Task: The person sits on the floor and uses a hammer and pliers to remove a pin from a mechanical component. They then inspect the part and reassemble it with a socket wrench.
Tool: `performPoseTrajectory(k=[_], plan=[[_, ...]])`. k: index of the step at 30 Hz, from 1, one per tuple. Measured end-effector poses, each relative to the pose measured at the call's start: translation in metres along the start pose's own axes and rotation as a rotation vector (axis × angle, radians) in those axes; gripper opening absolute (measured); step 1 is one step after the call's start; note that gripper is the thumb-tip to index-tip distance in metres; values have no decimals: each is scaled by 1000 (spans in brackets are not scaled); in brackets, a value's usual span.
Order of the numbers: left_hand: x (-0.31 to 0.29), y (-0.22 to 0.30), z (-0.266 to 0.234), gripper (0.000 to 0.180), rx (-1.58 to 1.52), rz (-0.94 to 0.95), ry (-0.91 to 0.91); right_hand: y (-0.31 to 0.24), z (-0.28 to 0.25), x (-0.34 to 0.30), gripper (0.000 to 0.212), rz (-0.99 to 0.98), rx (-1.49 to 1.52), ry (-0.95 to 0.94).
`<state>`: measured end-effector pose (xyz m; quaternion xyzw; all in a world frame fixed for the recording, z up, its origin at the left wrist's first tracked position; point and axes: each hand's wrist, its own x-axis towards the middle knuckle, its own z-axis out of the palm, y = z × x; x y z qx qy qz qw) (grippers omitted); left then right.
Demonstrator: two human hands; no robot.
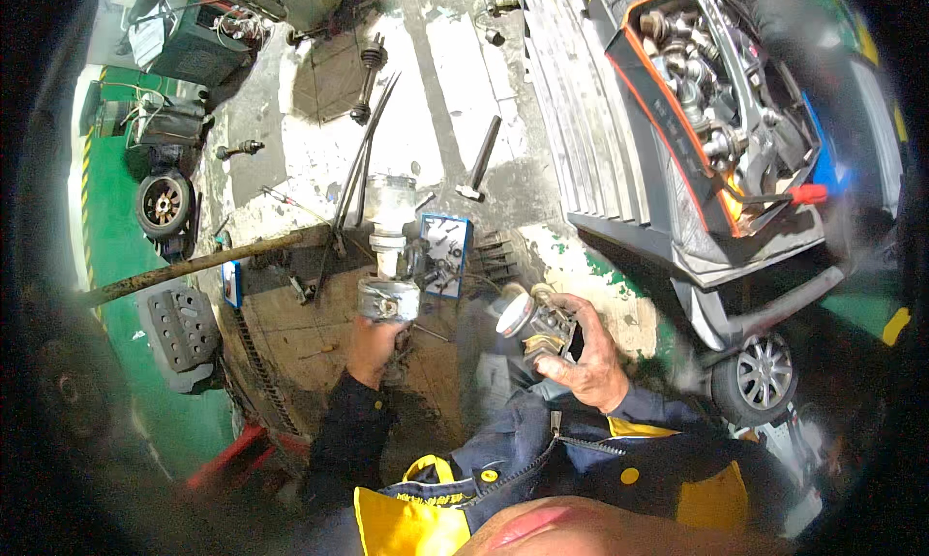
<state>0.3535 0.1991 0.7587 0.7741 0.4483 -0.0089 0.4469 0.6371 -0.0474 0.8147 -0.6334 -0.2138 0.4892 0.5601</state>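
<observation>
My left hand (375,351) is closed at the lower end of a silver, round metal part (389,300), its fingers partly hidden behind it. Directly beyond that part, in line with it, stand a stepped metal piece (387,244) and a bright cylinder (392,200); whether they are joined cannot be made out. In my right hand (592,367) is a metal fitting (550,335) with a round white face rimmed in red, thumb below and fingers over its far side. A blue-edged tray (468,241) with small metal parts lies between and beyond my hands.
Across the worn bench lie a hammer (481,159), a drive shaft (368,77) and long thin rods (363,164). At right, an orange-edged box (668,135) holds several metal parts, with a red-handled tool (808,194) across it. A rusty pole (194,268) juts from the left; wheels (164,208) stand around.
</observation>
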Motion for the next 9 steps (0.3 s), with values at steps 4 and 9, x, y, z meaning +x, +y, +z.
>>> performPoseTrajectory(k=[4,9], plan=[[39,20,-40,40,-234,192,81,-18,6,-2,91,-33,-37,50],[138,38,-75,47,-323,-305,17,-4,22,74,97,-68,67,77]])
